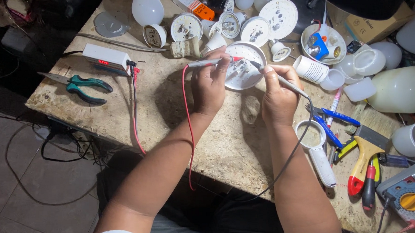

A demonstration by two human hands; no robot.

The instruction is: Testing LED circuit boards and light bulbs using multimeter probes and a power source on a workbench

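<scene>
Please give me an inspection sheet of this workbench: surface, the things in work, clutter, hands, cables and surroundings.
Surface: worn, stained wooden bench, dusty.
Job's things: round white LED board under both hands; red probe and black probe touch it.
Clutter: bulb domes and bases along the far edge; green pliers on the left; magnifier, blue pliers and screwdrivers on the right.
Hands: left hand holds the red probe, right hand the black probe.
Cables: red lead and black lead hang over the near edge; white tester box has leads plugged in.
Surroundings: yellow multimeter at the right; tiled floor with loose wires.
</scene>
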